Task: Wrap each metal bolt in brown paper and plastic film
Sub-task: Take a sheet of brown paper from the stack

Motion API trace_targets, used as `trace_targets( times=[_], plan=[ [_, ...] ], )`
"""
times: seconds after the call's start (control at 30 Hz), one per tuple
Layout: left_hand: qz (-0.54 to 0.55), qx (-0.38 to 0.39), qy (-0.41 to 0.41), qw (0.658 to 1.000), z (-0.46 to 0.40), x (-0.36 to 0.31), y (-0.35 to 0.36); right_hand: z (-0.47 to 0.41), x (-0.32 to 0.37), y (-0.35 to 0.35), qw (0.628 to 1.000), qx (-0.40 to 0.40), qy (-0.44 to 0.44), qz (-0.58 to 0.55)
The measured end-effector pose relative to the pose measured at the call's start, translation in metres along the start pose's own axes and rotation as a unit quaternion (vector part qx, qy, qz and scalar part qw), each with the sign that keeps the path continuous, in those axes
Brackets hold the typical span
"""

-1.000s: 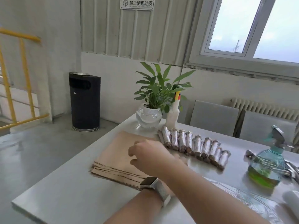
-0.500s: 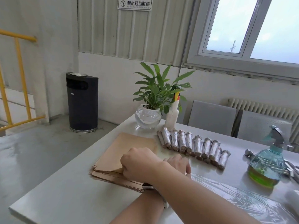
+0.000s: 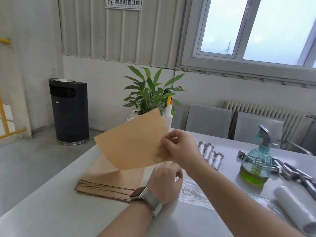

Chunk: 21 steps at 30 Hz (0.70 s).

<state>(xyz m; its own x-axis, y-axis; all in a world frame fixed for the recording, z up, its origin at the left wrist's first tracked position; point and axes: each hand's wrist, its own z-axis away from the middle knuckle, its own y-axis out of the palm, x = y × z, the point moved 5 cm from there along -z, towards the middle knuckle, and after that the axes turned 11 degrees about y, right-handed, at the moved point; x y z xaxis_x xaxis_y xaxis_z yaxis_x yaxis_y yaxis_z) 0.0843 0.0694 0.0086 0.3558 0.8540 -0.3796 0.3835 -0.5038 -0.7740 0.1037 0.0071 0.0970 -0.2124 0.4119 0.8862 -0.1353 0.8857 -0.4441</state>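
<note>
The right hand (image 3: 179, 147) pinches one edge of a single sheet of brown kraft paper (image 3: 131, 142) between thumb and curled fingers, holding it in the air above the table, tilted up so its broad face is toward the camera. Below it, the left hand (image 3: 165, 182), with a grey-strapped smartwatch (image 3: 145, 197) on the wrist, rests with loosely bent fingers on the right side of the flat stack of brown paper sheets (image 3: 109, 182); whether it grips anything cannot be told. The stack lies near the left edge of the pale grey table (image 3: 51, 211). Just right of the left hand, a spread sheet of clear plastic film (image 3: 193, 190) lies flat on the tabletop, and a white roll of film (image 3: 294, 207) sits by the near right corner. Beyond the right hand, a row of film-wrapped bolts (image 3: 211, 154) lies side by side, partly hidden behind the wrist. Bare metal bolts (image 3: 290, 170) lie toward the right edge, beside a teal glass spray bottle of green liquid (image 3: 256, 165). A leafy green potted plant (image 3: 150, 94) stands at the far edge.
</note>
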Motion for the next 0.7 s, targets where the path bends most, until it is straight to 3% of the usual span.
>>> trace_targets(
  times=[0.1,0.17,0.2,0.33,0.4,0.57,0.7],
  plan=[
    [-0.051,0.092,0.005,0.994,-0.003,-0.003,0.012,0.007,-0.052,-0.075,0.984,-0.02,0.124,-0.129],
    [-0.114,0.204,0.084,0.969,0.002,-0.009,0.017,0.019,-0.09,-0.116,0.975,-0.044,0.183,-0.122],
    [-0.111,0.211,0.124,0.963,0.003,-0.009,0.017,0.028,-0.106,-0.132,0.972,-0.059,0.198,-0.11],
    [-0.033,0.03,-0.007,0.999,-0.006,0.007,0.006,0.062,-0.15,-0.173,0.965,-0.098,0.237,-0.06],
    [-0.01,-0.013,0.006,1.0,-0.006,0.003,0.004,0.072,-0.163,-0.182,0.962,-0.101,0.25,-0.032],
    [0.075,-0.009,0.052,0.996,-0.003,-0.007,0.007,0.081,-0.167,-0.185,0.965,-0.091,0.217,0.114],
    [0.105,0.073,0.115,0.985,0.001,-0.025,0.011,0.079,-0.166,-0.185,0.958,-0.089,0.203,0.182]
  ],
)
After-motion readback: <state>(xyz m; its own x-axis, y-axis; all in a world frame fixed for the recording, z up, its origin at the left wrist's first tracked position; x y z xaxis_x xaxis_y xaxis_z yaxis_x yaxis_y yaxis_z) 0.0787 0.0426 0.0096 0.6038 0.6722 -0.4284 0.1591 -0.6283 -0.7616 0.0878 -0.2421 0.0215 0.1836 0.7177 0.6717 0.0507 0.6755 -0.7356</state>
